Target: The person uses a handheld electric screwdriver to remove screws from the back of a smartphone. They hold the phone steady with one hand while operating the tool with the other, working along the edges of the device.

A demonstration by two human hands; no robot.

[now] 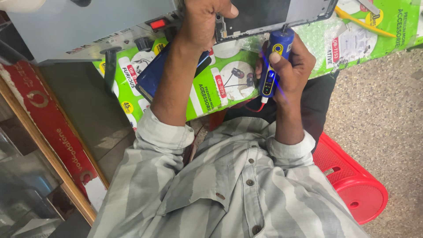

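Observation:
My left hand (pixel 200 22) grips the edge of an opened phone frame (pixel 273 15), dark inside with a grey rim, at the top of the view. My right hand (pixel 288 66) is closed around a blue pen-shaped electric tool (pixel 272 66) with a yellow ring and a lit panel; its tip points up at the phone's lower edge. A red cable leaves the tool's bottom end. A dark blue phone back (pixel 152 79) lies under my left forearm.
A green printed sheet with bubble wrap (pixel 220 83) covers the work surface. A grey box with a red switch (pixel 88 26) stands at top left. A red plastic stool (pixel 352 180) shows below me, over a speckled floor (pixel 379 105). A glass counter (pixel 26 176) lies left.

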